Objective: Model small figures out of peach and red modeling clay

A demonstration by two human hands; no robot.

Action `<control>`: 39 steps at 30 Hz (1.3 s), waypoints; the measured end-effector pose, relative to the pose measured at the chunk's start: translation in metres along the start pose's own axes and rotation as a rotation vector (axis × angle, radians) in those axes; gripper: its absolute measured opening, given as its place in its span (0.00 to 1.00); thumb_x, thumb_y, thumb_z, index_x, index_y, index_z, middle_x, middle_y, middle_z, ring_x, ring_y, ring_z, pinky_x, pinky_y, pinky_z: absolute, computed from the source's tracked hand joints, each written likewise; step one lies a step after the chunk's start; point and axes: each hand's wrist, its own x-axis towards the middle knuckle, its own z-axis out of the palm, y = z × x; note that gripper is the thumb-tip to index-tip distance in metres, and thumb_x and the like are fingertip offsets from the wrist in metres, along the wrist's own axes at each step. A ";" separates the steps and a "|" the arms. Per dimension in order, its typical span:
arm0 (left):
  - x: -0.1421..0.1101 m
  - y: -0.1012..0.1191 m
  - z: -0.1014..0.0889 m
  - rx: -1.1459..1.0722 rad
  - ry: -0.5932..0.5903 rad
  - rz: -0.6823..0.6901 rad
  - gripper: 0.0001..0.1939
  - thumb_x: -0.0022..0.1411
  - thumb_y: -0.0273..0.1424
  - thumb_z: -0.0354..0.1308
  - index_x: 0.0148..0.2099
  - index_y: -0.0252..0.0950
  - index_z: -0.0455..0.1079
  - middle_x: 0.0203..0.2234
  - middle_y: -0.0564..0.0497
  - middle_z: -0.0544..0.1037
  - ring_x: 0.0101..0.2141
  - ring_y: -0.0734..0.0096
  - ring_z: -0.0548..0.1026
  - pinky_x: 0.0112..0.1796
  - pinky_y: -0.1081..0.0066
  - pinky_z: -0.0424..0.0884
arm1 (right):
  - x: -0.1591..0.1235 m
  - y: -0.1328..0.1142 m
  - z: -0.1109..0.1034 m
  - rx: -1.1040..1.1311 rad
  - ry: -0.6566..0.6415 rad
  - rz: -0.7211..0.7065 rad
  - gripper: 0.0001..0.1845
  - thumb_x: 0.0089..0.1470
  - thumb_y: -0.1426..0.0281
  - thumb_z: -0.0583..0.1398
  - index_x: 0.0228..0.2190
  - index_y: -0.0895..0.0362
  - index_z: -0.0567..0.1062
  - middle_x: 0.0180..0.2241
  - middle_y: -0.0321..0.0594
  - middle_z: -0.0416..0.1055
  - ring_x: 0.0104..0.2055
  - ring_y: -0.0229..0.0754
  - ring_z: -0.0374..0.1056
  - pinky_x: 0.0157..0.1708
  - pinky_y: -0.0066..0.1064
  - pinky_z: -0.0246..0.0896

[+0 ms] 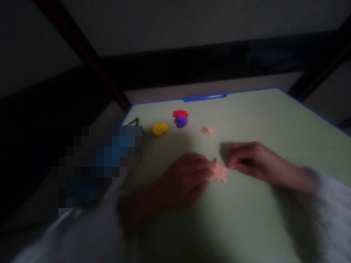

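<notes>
A flat, star-shaped piece of peach modelling clay (219, 171) lies on the pale table (274, 120). My left hand (189, 177) comes in from the left, its fingers pressed together over the clay's left arm and hiding part of it. From the other side, my right hand (252, 159) is curled into a pinch, thumb and fingertips at the clay's right tip. Beyond the hands sits a small loose lump of peach clay (207, 130). The picture is dim and somewhat blurred.
Toward the far left are a yellow clay lump (160, 129), a purple lump (181, 121) and a red lump (180, 113), the last two touching. A blue handle (204, 98) marks the table's far edge. A pixelated patch (109, 157) covers the area left of the table.
</notes>
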 end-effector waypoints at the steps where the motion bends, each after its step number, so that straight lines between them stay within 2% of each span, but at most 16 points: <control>1: 0.000 0.000 0.000 -0.003 0.001 0.004 0.08 0.58 0.23 0.52 0.40 0.31 0.69 0.39 0.46 0.76 0.42 0.70 0.70 0.47 0.67 0.66 | 0.000 0.001 0.000 0.024 0.001 0.016 0.11 0.55 0.72 0.56 0.23 0.60 0.73 0.24 0.39 0.68 0.26 0.35 0.65 0.26 0.25 0.58; 6: -0.001 -0.001 0.000 -0.015 0.010 0.012 0.08 0.58 0.23 0.52 0.40 0.30 0.69 0.40 0.45 0.76 0.42 0.69 0.70 0.46 0.67 0.66 | 0.000 0.012 -0.003 0.201 0.040 0.159 0.16 0.54 0.62 0.58 0.24 0.61 0.75 0.24 0.42 0.70 0.24 0.36 0.65 0.23 0.27 0.59; 9: 0.000 -0.001 0.000 -0.012 -0.001 0.006 0.08 0.58 0.23 0.52 0.40 0.30 0.69 0.40 0.45 0.76 0.42 0.69 0.70 0.46 0.67 0.66 | -0.001 0.015 -0.005 0.218 0.034 0.186 0.16 0.53 0.61 0.58 0.24 0.62 0.75 0.24 0.41 0.70 0.24 0.36 0.64 0.23 0.27 0.59; 18: -0.002 0.000 0.001 -0.006 -0.017 -0.004 0.09 0.58 0.23 0.52 0.42 0.30 0.68 0.41 0.45 0.76 0.42 0.69 0.70 0.46 0.67 0.66 | -0.009 0.005 -0.009 0.230 -0.086 0.040 0.10 0.56 0.69 0.56 0.28 0.60 0.76 0.28 0.39 0.69 0.30 0.34 0.66 0.29 0.25 0.60; 33: -0.001 0.001 0.000 -0.017 -0.023 -0.007 0.08 0.58 0.23 0.51 0.41 0.30 0.68 0.40 0.45 0.76 0.41 0.69 0.71 0.45 0.67 0.67 | -0.010 0.003 -0.007 0.208 -0.081 0.038 0.11 0.57 0.69 0.55 0.30 0.59 0.77 0.29 0.39 0.69 0.31 0.34 0.66 0.30 0.25 0.60; 39: -0.001 0.001 0.000 -0.023 -0.014 -0.015 0.08 0.58 0.23 0.51 0.41 0.31 0.68 0.41 0.46 0.76 0.42 0.71 0.71 0.46 0.68 0.66 | -0.012 -0.004 -0.008 0.100 -0.103 0.020 0.13 0.59 0.70 0.52 0.33 0.59 0.76 0.31 0.41 0.70 0.33 0.37 0.67 0.33 0.27 0.60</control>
